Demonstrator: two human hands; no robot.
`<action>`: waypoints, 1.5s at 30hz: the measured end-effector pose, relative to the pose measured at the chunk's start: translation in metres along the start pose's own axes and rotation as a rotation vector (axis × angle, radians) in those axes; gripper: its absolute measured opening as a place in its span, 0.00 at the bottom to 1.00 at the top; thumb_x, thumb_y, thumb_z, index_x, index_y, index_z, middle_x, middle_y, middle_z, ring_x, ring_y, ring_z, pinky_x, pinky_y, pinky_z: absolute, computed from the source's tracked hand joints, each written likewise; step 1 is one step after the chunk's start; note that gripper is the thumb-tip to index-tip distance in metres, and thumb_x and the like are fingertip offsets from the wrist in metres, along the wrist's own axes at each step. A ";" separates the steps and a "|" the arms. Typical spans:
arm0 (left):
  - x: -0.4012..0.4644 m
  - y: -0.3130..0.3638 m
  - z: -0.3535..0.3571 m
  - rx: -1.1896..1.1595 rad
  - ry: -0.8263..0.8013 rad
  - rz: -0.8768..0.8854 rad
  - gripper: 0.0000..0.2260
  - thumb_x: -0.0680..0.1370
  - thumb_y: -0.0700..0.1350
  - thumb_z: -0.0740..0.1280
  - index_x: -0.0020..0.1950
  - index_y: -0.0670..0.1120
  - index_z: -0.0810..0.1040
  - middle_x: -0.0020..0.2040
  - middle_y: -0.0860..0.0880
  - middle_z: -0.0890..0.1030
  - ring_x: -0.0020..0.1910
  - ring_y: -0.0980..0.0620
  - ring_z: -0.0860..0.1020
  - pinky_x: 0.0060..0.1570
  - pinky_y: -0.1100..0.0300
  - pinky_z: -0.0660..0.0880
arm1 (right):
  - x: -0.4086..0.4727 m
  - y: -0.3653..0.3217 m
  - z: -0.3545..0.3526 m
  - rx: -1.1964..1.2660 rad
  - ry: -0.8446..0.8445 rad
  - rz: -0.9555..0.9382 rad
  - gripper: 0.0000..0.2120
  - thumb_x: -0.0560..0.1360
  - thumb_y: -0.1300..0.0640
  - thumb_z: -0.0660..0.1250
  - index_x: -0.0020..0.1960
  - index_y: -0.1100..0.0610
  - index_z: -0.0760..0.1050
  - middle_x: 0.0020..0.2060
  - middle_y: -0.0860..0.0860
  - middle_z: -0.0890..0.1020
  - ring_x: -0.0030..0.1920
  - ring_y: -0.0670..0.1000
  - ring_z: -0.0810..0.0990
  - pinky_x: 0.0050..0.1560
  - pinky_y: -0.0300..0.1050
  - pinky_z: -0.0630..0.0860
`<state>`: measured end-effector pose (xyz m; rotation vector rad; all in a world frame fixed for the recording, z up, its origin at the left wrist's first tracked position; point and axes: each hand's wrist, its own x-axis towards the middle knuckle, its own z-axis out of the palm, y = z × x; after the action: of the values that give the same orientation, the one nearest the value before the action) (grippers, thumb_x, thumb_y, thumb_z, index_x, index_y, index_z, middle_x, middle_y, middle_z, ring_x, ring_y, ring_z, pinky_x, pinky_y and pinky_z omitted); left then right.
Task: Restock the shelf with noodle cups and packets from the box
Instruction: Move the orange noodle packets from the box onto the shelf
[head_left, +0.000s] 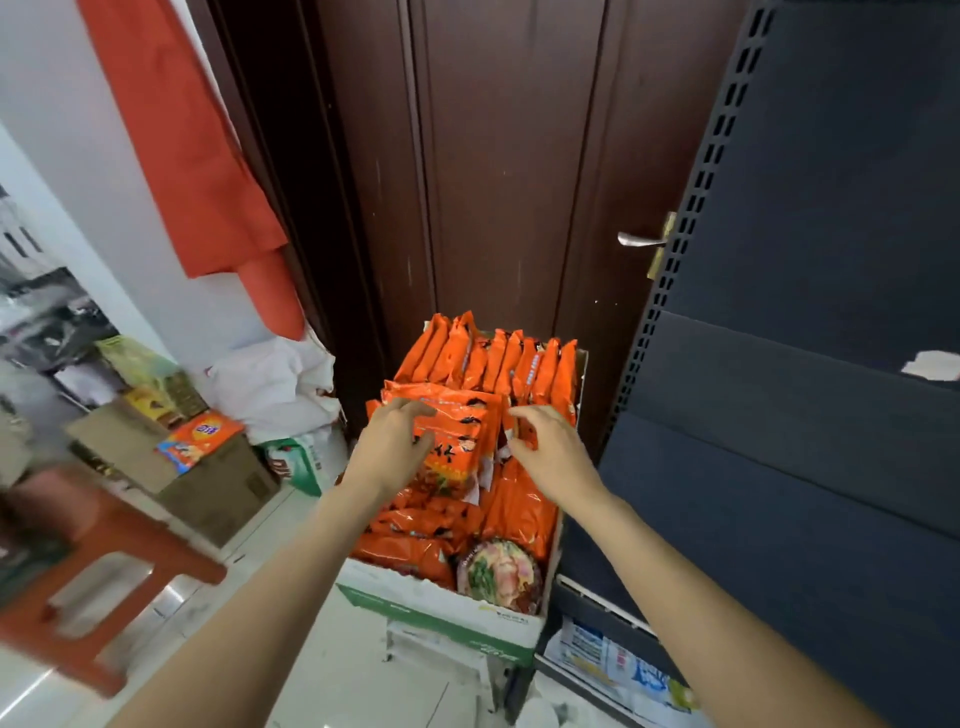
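The cardboard box sits on the floor right up against the dark wooden door, and everything else is easiest told from that box. It is crammed with orange noodle packets: a row stands on edge along the box's far side, nearest the door, packed upright presumably to save room, while others lie flat in loose layers toward the near side. One noodle cup lies tipped at the box's near right corner, its printed lid showing. Both bare arms reach down over the box from its near edge. The left hand lies on the left part of the top flat packet, fingers curved over it and thumb against its face, apparently starting a grip, though I cannot say it has really closed. The right hand hovers just right of that same packet, fingers spread and loosely bent, clamped on nothing; whether the tips touch a wrapper I cannot tell. I'd guess two hands are meant to gather a bundle at once. The dark shelf unit stands immediately right of the box, so the carry will be short. A red plastic stool stands left of the box.
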<state>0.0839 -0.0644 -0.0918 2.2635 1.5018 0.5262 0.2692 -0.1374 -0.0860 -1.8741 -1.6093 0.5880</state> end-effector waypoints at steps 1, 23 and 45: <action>0.006 -0.005 0.001 0.014 -0.020 -0.005 0.15 0.76 0.41 0.66 0.62 0.43 0.76 0.62 0.44 0.75 0.63 0.43 0.72 0.61 0.52 0.68 | 0.007 0.001 0.004 0.000 -0.018 0.006 0.19 0.78 0.59 0.62 0.68 0.55 0.69 0.66 0.52 0.70 0.65 0.49 0.70 0.59 0.34 0.62; 0.060 -0.059 0.006 0.212 -0.101 0.326 0.18 0.75 0.47 0.68 0.65 0.51 0.74 0.69 0.49 0.67 0.68 0.46 0.65 0.64 0.52 0.64 | 0.046 -0.010 0.070 -0.038 0.210 0.200 0.12 0.72 0.59 0.71 0.55 0.57 0.76 0.67 0.51 0.65 0.69 0.50 0.65 0.68 0.39 0.59; 0.055 -0.062 -0.019 -0.029 0.001 0.586 0.05 0.77 0.45 0.67 0.49 0.46 0.81 0.47 0.49 0.82 0.48 0.46 0.78 0.48 0.52 0.73 | 0.020 -0.044 0.050 0.079 0.436 0.181 0.01 0.75 0.59 0.68 0.46 0.55 0.77 0.43 0.46 0.81 0.44 0.43 0.78 0.47 0.33 0.73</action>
<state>0.0455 0.0113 -0.1006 2.6668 0.7991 0.6974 0.2071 -0.1057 -0.0910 -1.9369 -1.1292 0.2820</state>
